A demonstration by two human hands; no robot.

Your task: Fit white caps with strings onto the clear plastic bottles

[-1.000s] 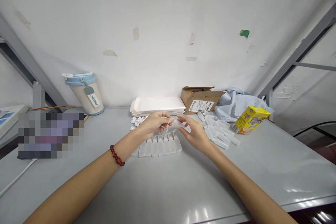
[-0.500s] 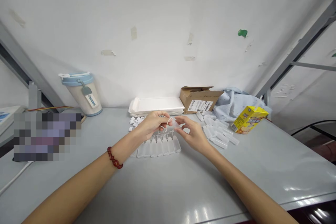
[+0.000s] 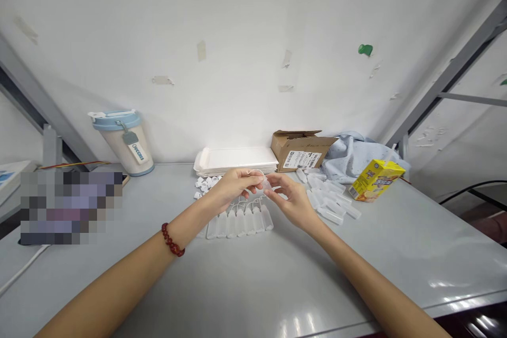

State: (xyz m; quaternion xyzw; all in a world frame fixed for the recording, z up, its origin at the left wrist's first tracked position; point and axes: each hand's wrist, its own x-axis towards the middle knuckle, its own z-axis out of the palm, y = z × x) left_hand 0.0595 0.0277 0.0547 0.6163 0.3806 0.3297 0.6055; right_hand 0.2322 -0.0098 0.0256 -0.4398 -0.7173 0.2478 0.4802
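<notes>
My left hand (image 3: 236, 186), with a red bead bracelet at the wrist, pinches a thin white cord (image 3: 255, 172). Against its fingertips, my right hand (image 3: 291, 194) grips a small translucent plastic sleeve (image 3: 266, 185) between thumb and fingers. Whether cord and sleeve are joined cannot be made out. Below the hands lies a row of several translucent sleeves (image 3: 241, 223) with white cords at their tops. Small white plastic pieces (image 3: 204, 185) are heaped beside my left hand, partly hidden by it. To the right of my right hand is a loose pile of translucent sleeves (image 3: 330, 200).
White flat trays (image 3: 237, 158) are stacked by the wall, beside an open cardboard box (image 3: 303, 150). A blue cloth (image 3: 350, 156) and a yellow drink carton (image 3: 374, 180) stand at the right. A tumbler (image 3: 129, 142) and a blurred-out device (image 3: 71, 208) are at the left.
My hands have come together, fingertips now meeting at the cord and sleeve. The cord loop that stood up between them is now lower and mostly behind my left fingers.
</notes>
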